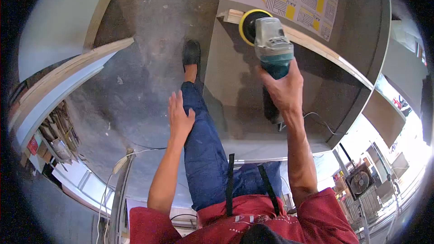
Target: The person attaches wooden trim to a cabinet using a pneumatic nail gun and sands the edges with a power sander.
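My right hand is wrapped round the teal and grey body of a power tool. The tool has a round pad with a yellow rim, which is at the end of a wooden edge strip on a large grey-brown panel piece. From this view I cannot tell whether the pad touches the wood. My left hand is empty, fingers stretched out, over the knee of my blue trousers.
Another curved-looking panel with a wooden edge stands at the left. A cable crosses the floor. Printed sheeting lies at the top. A fan is at the lower right.
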Demonstrator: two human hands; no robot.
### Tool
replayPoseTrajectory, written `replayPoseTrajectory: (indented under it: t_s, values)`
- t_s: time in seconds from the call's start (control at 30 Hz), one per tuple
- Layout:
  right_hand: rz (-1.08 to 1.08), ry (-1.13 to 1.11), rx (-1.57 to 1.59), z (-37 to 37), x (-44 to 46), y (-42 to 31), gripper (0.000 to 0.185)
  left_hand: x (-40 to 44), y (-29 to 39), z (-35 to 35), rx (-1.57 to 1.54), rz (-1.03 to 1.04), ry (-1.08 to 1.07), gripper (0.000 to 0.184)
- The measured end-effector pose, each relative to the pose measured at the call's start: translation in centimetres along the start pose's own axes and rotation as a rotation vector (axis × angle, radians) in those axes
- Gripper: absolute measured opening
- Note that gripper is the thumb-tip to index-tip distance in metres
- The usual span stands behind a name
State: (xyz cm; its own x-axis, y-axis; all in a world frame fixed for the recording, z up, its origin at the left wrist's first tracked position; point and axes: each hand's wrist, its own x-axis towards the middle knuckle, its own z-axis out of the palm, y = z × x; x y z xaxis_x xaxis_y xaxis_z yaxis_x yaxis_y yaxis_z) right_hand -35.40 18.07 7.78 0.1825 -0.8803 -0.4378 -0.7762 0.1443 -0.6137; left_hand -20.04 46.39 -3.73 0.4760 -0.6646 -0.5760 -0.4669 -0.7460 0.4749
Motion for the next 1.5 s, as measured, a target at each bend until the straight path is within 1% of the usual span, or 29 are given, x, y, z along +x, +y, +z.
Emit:
replayPoseTrajectory:
  t_s: [0.03,0.1,0.17,0.23,0.27,0.3,0.33,0.37,0.43,0.47,0.53,0.57,0.63,0.67,0.73,0.83,0.97,1.07,1.17,1.23,1.3,1.37,1.43,1.5]
  values:
    - [0.005,-0.004,-0.017,0.6,0.0,-0.7,0.051,-0.4,-0.2,0.2,-0.006,-0.040,-0.052,0.075]
    - [-0.026,0.008,-0.026,1.4,0.2,-1.9,0.051,-0.5,0.3,0.5,-0.033,-0.029,-0.055,0.075]
    - [-0.022,-0.033,-0.025,2.1,0.4,-2.9,0.051,0.2,1.5,0.5,-0.054,-0.016,-0.058,0.075]
    - [-0.025,-0.029,-0.027,2.6,0.3,-3.8,0.050,1.7,3.2,0.5,-0.083,0.033,-0.026,0.074]
    - [-0.004,-0.050,-0.035,2.7,0.4,-4.1,0.051,2.3,4.1,0.5,-0.079,0.044,-0.032,0.074]
    - [0.018,-0.070,-0.043,2.6,0.4,-4.2,0.051,2.9,5.2,0.3,-0.129,0.066,0.016,0.074]
    - [0.084,-0.096,-0.057,2.3,0.3,-4.1,0.046,3.5,6.3,0.0,-0.180,0.088,0.064,0.073]
    - [0.093,-0.082,-0.052,1.8,0.2,-3.5,0.046,4.0,7.3,-0.3,-0.176,0.103,0.055,0.073]
    - [0.102,-0.024,0.024,0.8,-0.1,-1.6,0.046,5.1,9.7,-1.0,-0.150,0.226,0.189,0.075]
    - [0.112,-0.004,0.031,-0.1,-0.2,-0.7,0.046,5.6,11.2,-1.3,-0.147,0.247,0.179,0.075]
    - [0.169,0.026,0.054,-2.3,-0.4,1.5,0.047,6.8,14.6,-1.8,-0.020,0.342,0.235,0.081]
    - [0.187,0.053,0.061,-3.4,-0.5,2.9,0.047,7.5,16.3,-1.5,-0.018,0.370,0.217,0.081]
    - [0.171,0.133,0.113,-5.8,-0.4,5.8,0.052,9.1,19.7,-0.6,0.177,0.486,0.235,0.089]
    - [0.187,0.156,0.119,-7.1,-0.3,7.3,0.052,9.9,21.4,0.2,0.179,0.510,0.221,0.089]
    - [0.208,0.199,0.135,-9.7,0.0,10.1,0.053,11.4,24.7,2.0,0.344,0.621,0.185,0.094]
    - [0.226,0.257,0.172,-14.4,0.4,14.1,0.053,11.7,28.9,5.2,0.348,0.702,0.135,0.098]
    - [0.257,0.319,0.185,-19.5,0.8,20.0,0.054,11.0,32.4,8.7,0.401,0.740,0.109,0.101]
    - [0.304,0.312,0.194,-23.4,1.2,24.2,0.056,10.2,34.1,10.6,0.430,0.761,0.107,0.103]
    - [0.285,0.324,0.162,-26.7,1.7,27.4,0.057,10.1,34.4,10.8,0.454,0.748,0.131,0.103]
    - [0.338,0.333,0.185,-28.9,2.0,29.7,0.056,10.1,34.5,10.8,0.523,0.728,0.127,0.099]
    - [0.335,0.380,0.140,-30.6,2.4,31.7,0.056,10.1,34.7,10.7,0.514,0.735,0.121,0.101]
    - [0.377,0.405,0.203,-31.7,2.5,33.1,0.056,9.9,34.9,10.6,0.509,0.739,0.117,0.103]
    - [0.367,0.413,0.229,-32.0,2.6,32.8,0.056,9.7,35.3,10.9,0.489,0.719,0.137,0.102]
    - [0.273,0.383,0.147,-31.5,2.6,31.9,0.057,9.3,36.5,11.7,0.484,0.725,0.115,0.102]
